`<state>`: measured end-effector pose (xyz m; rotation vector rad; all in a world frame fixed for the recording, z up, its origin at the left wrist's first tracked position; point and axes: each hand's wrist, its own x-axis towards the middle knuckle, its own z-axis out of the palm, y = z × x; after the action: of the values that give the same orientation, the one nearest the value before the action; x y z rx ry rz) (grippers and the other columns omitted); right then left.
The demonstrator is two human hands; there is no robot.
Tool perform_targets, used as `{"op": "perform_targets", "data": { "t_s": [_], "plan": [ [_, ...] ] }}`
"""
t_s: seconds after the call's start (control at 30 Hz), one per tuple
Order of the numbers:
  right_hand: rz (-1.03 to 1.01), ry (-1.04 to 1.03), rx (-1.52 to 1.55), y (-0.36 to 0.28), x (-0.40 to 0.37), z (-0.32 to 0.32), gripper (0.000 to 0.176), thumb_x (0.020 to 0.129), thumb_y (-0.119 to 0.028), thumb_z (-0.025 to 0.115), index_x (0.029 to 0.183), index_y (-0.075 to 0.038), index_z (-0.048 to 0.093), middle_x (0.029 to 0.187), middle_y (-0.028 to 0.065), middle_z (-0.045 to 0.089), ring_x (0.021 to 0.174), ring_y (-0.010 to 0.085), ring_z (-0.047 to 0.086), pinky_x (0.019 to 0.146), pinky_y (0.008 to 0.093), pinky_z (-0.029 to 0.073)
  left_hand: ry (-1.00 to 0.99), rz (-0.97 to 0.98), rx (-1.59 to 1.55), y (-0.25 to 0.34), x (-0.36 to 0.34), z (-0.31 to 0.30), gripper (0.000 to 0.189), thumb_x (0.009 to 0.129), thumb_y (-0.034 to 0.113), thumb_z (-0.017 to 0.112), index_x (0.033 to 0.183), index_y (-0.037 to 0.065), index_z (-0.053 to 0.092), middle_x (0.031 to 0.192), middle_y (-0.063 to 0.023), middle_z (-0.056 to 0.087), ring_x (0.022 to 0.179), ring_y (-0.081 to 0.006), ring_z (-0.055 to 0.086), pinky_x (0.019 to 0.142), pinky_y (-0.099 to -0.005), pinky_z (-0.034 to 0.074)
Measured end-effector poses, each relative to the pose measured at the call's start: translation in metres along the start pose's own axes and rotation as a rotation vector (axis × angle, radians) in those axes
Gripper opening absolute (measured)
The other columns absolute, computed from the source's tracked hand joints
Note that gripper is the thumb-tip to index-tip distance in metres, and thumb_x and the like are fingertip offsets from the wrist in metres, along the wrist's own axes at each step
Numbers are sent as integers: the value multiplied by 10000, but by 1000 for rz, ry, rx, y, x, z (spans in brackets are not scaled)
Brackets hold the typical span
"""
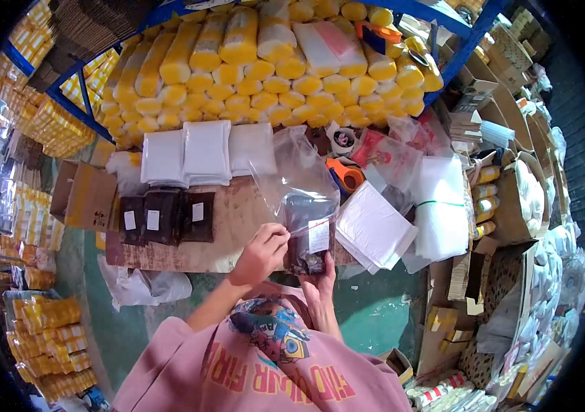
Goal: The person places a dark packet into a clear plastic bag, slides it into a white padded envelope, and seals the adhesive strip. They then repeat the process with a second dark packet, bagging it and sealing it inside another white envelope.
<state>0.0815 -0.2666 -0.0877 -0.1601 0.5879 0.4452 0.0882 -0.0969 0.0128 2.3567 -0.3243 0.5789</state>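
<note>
My left hand (260,253) pinches the edge of a clear plastic bag (297,175) that stands open above the wooden table (237,213). Inside the bag's lower part is a dark brown packet with a white label (310,237). My right hand (320,285) grips that packet and the bag from below. Both hands are close together in front of my pink printed shirt.
Three dark labelled packets (167,216) lie on the table's left, with stacks of white bags (203,152) behind. White bag bundles (436,202) and an orange tape dispenser (344,175) lie to the right. Yellow wrapped rolls (265,75) fill the blue shelf. Cardboard boxes (512,199) crowd the right.
</note>
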Motion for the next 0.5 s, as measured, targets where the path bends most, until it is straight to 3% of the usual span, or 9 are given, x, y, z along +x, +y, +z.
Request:
{"op": "perform_targets", "data": {
  "t_s": [0.13, 0.23, 0.33, 0.4, 0.5],
  "plan": [
    [-16, -65, -51, -5, 0, -1, 457, 854, -265, 663, 1252, -78, 538, 1270, 100, 575, 1170, 288, 541, 1041, 482, 403, 141, -102, 136, 16, 17, -24, 137, 712, 32, 719, 832, -14, 671, 1197, -142, 543, 990, -258, 595, 802, -314, 492],
    [-27, -128, -97, -1, 5, -5, 539, 802, -311, 700, 1269, -98, 536, 1277, 89, 574, 1176, 283, 537, 1053, 481, 389, 161, -527, -521, 0, 8, -15, 131, 752, 73, 738, 840, -9, 685, 1261, -124, 529, 986, -164, 601, 756, -262, 488],
    [-6, -189, -123, 4, 1, 5, 577, 778, -340, 723, 1272, -109, 535, 1279, 78, 573, 1188, 277, 525, 1059, 472, 379, 204, -914, -961, -3, 13, -3, 394, 777, 55, 729, 1141, 16, 583, 1136, -75, 596, 944, -126, 603, 759, -250, 502],
    [14, -126, -116, 10, -2, 13, 584, 783, -349, 723, 1278, -109, 528, 1285, 76, 567, 1192, 275, 520, 1066, 469, 370, 340, -798, -1227, 1, 25, -2, 532, 778, 38, 724, 1259, 20, 499, 1073, -65, 618, 932, -141, 609, 776, -264, 510],
    [50, -83, -123, 17, -15, 21, 587, 817, -371, 699, 1302, -106, 501, 1320, 84, 535, 1227, 279, 488, 1086, 472, 345, 179, -851, -1294, 0, 35, -18, 568, 768, 35, 737, 1263, 7, 460, 1063, -96, 636, 931, -159, 622, 823, -294, 508]
  ]
}}
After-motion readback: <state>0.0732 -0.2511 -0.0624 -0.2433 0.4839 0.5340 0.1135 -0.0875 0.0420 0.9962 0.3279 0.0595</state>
